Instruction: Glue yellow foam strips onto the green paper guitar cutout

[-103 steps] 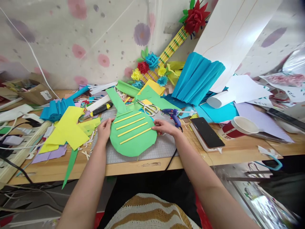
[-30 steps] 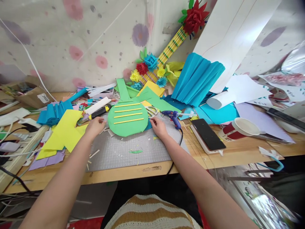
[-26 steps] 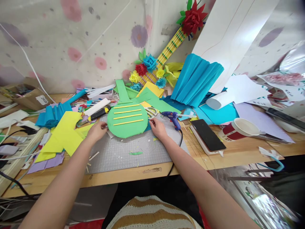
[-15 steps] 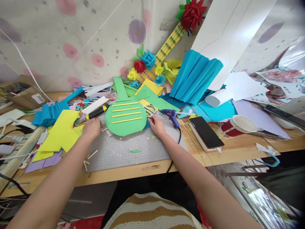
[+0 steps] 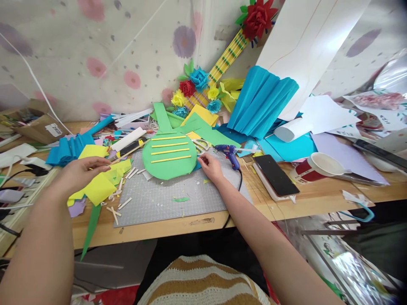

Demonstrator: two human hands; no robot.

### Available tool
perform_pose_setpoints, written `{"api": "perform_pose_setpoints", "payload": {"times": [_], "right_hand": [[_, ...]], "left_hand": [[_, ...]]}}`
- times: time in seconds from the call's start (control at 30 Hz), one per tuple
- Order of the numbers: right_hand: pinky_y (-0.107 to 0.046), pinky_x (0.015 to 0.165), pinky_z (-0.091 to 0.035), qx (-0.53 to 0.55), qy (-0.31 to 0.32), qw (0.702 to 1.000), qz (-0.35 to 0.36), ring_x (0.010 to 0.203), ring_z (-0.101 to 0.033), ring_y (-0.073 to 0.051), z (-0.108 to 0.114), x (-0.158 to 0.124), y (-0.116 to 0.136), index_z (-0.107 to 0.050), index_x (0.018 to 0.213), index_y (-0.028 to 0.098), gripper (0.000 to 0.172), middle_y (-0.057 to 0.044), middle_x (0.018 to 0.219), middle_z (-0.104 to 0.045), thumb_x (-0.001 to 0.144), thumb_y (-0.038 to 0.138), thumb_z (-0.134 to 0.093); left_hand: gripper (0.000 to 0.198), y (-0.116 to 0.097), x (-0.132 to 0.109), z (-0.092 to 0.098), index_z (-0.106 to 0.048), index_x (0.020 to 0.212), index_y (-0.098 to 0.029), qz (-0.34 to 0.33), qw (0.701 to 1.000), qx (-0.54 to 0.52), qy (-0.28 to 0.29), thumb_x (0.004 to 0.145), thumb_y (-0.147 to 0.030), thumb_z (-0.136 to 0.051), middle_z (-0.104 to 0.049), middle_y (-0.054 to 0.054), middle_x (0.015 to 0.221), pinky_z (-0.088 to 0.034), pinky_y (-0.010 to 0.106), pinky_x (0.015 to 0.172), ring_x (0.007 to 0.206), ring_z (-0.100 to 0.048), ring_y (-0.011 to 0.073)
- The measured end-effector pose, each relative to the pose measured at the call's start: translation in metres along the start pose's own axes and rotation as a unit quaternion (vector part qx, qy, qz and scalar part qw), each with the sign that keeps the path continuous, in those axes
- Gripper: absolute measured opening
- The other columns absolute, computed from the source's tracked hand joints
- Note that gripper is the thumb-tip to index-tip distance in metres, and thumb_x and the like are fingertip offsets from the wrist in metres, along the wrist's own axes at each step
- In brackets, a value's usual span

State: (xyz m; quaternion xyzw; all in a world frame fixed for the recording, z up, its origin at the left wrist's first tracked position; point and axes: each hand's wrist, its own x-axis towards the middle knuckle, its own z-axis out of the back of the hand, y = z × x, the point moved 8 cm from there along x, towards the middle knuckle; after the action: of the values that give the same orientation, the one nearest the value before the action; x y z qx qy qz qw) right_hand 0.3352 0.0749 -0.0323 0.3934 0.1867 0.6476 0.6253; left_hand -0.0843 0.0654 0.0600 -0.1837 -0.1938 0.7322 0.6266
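Observation:
A green paper guitar [image 5: 170, 167] with several thin yellow strips across its round body lies on the grey cutting mat [image 5: 165, 203]. My right hand [image 5: 210, 167] is closed, its fingertips pinching the right edge of the body beside the scissors [image 5: 202, 146]. To the left, my left hand [image 5: 85, 170] hovers over crumpled yellow paper [image 5: 101, 190]. Between its thumb and forefinger is one end of a thin wooden stick [image 5: 129, 151], which points towards the guitar. Behind the stick rests a black and yellow utility knife [image 5: 129, 148].
A blue glue gun [image 5: 230, 156] lies right of the scissors, its cord running over the table edge. Farther right are a phone [image 5: 276, 176] and a paper cup [image 5: 318, 167]. A flower-trimmed yellow guitar [image 5: 227, 59] leans at the back. White offcuts [image 5: 124, 203] and a green strip [image 5: 91, 231] lie left.
My left hand has moved left from beside the knife, and the stick now shows at its fingertips. The yellow papers have shifted, uncovering white offcuts and a green strip. My right hand stays put.

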Motion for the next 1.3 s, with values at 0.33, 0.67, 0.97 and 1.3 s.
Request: {"api": "perform_pose_setpoints", "payload": {"times": [0.33,0.67,0.97,1.3], "right_hand": [[-0.026,0.063,-0.039,-0.038,0.03,0.995,0.087,0.067,-0.055,-0.013,0.003,0.005,0.033,-0.061,0.098,0.022,0.023,-0.001,0.084,-0.065,0.08,0.036,-0.058],[-0.027,0.072,-0.04,-0.051,0.119,0.972,0.197,0.08,-0.055,-0.015,-0.013,-0.001,0.059,-0.063,0.085,0.02,0.007,-0.002,0.084,-0.063,0.081,0.025,-0.059],[-0.032,0.082,-0.041,-0.023,0.087,0.975,0.205,0.09,-0.052,-0.018,-0.019,0.003,0.052,-0.066,0.077,0.021,0.007,-0.005,0.09,-0.06,0.078,0.027,-0.063],[-0.035,0.086,-0.041,0.073,0.086,0.979,0.167,0.089,-0.054,-0.018,-0.015,0.003,0.034,-0.068,0.075,0.022,0.007,-0.004,0.089,-0.06,0.076,0.026,-0.063]], "left_hand": [[0.056,-0.023,-0.014,-0.032,-0.068,0.083,-0.021,-0.059,0.995,-0.031,0.072,0.053,-0.067,-0.061,-0.07,0.002,0.095,-0.045,0.031,0.08,0.085,-0.06,0.0204],[0.03,-0.058,-0.009,-0.097,-0.069,0.083,-0.026,-0.12,0.984,0.025,0.131,0.068,-0.048,-0.056,-0.07,0.0,0.091,-0.046,0.026,0.067,0.08,-0.063,0.0201],[0.028,-0.089,-0.021,-0.081,-0.065,0.086,-0.021,-0.225,0.969,0.077,-0.062,0.074,-0.044,-0.054,-0.06,0.007,0.101,-0.043,0.033,0.083,0.101,-0.053,0.024],[0.014,-0.126,-0.032,-0.124,-0.063,0.074,-0.02,-0.27,0.961,0.056,-0.028,0.078,-0.029,-0.053,-0.062,0.005,0.085,-0.039,0.036,0.081,0.088,-0.054,0.0219]]}}
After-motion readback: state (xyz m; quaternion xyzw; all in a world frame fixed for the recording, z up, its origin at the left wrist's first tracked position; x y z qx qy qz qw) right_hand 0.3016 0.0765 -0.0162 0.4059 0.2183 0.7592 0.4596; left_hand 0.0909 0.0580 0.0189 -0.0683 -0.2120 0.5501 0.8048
